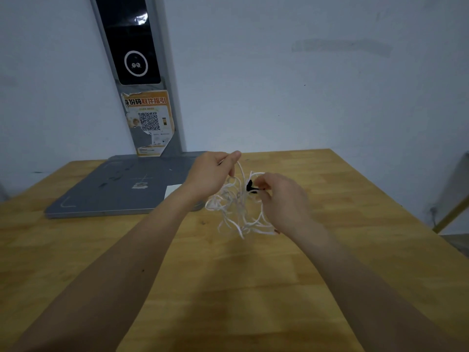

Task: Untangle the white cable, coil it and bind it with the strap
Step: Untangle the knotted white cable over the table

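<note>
Hanging tangled above the wooden table point(253, 288), thin white cable point(237, 207) spans both hands: left hand point(212, 174) grip pinching a strand, right hand point(281, 199) pinching its small black strap point(250, 186).

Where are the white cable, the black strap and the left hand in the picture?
white cable point(237, 212): head view, middle of the tangled loops.
black strap point(250, 186): head view, dark piece by the right fingers.
left hand point(210, 174): head view, back of the hand.

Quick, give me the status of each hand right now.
Left hand: closed, pinching a strand of the white cable, lifted above the table.
Right hand: closed on the cable tangle, fingers at the black strap.
</note>
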